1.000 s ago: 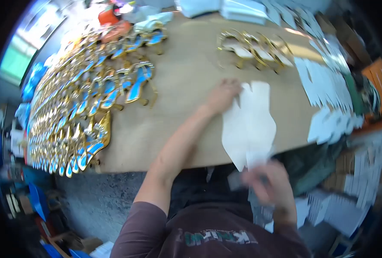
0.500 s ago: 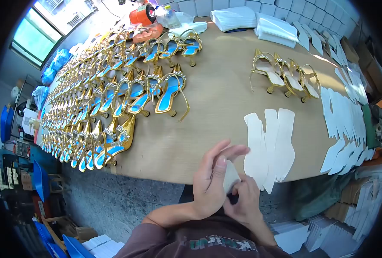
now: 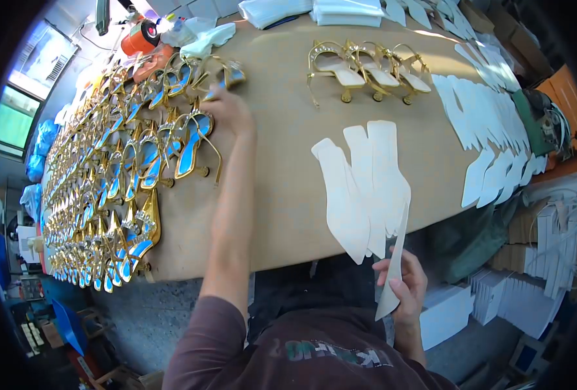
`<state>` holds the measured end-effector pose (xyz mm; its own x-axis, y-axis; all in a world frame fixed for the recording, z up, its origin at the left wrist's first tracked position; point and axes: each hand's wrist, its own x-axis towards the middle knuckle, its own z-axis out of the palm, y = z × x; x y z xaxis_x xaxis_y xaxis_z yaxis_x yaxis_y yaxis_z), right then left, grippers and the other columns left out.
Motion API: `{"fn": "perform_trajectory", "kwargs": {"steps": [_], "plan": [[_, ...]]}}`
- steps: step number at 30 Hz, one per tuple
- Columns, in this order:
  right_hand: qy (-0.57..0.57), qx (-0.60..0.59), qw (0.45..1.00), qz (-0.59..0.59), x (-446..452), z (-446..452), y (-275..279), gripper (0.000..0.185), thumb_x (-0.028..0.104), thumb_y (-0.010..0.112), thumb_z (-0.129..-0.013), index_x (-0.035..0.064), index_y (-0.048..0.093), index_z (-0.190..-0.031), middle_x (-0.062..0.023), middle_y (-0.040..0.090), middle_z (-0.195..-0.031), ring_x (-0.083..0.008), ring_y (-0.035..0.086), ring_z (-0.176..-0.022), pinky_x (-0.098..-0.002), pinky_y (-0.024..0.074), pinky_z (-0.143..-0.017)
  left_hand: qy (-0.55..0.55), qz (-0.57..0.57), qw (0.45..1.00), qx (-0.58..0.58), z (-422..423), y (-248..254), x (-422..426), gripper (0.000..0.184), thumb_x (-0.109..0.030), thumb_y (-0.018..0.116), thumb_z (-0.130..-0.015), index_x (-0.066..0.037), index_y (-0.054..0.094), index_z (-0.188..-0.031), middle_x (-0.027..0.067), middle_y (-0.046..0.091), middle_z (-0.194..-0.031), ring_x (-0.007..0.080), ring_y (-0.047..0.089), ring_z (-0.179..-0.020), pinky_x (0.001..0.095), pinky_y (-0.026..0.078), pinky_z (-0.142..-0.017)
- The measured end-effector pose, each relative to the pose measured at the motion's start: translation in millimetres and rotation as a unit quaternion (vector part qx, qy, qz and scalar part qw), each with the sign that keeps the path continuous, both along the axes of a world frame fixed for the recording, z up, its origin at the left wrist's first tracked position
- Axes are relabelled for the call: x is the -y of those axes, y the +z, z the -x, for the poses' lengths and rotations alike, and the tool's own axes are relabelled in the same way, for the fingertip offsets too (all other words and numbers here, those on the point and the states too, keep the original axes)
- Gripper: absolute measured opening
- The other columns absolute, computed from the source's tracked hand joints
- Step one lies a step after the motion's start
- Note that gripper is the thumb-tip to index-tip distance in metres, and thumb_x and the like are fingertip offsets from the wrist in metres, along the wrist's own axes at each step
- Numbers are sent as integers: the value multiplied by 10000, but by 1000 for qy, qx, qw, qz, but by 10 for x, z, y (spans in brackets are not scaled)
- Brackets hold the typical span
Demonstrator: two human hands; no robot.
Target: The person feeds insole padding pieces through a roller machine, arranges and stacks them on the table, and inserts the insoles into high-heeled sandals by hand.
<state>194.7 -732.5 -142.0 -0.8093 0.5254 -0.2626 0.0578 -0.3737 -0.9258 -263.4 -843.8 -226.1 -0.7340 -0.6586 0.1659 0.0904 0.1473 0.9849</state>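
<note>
My left hand (image 3: 231, 110) reaches out to the top row of gold sandals, its fingers closed at a tilted, slightly blurred gold sandal (image 3: 234, 73) at the right end of that row. Near the table's front edge, my right hand (image 3: 406, 286) pinches a thin white insole-shaped piece (image 3: 396, 263), held upright between thumb and fingers. Just beyond it, several similar white pieces (image 3: 347, 201) lie fanned and overlapping on the brown table (image 3: 275, 162). Many gold sandals with blue insoles (image 3: 187, 153) stand in rows on the left.
Three gold sandals with pale insoles (image 3: 379, 77) stand at the back right. More white pieces (image 3: 480, 114) lie along the right edge. White foam bundles (image 3: 347, 12) and an orange container (image 3: 139, 39) are at the back. White boxes (image 3: 444, 315) are below, right.
My left hand has moved from beside my right hand to the sandals at the upper left. My right hand now holds the white piece out to the right. The head view has shifted.
</note>
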Motion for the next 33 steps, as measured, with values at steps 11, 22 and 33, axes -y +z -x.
{"fn": "perform_trajectory", "kwargs": {"steps": [11, 22, 33], "plan": [[186, -32, 955, -228, 95, 56, -110, 582, -17, 763, -675, -48, 644, -1245, -135, 701, -901, -171, 575, -762, -247, 449, -710, -472, -301, 818, 133, -2110, -129, 1607, 590, -572, 363, -1027, -58, 616, -1172, 58, 635, -1051, 138, 588, -910, 314, 488, -828], [304, 112, 882, -343, 228, 1, 143, 539, -7, 775, -687, -37, 669, -1215, -102, 662, -843, -164, 520, -649, -266, 427, -572, -816, 258, 513, -66, -1322, 765, 1621, 560, -478, 517, -956, 27, 644, -1161, 189, 647, -1219, 242, 651, -1051, 355, 541, -889], [288, 51, 855, -429, 669, 517, -76, 499, -8, 754, -711, -29, 680, -1204, -95, 656, -860, -165, 515, -634, -255, 425, -566, -640, -294, 699, 128, -1978, -59, 1567, 1056, -839, 159, -894, 50, 625, -1222, 225, 622, -1246, 307, 671, -1053, 436, 519, -972]]}}
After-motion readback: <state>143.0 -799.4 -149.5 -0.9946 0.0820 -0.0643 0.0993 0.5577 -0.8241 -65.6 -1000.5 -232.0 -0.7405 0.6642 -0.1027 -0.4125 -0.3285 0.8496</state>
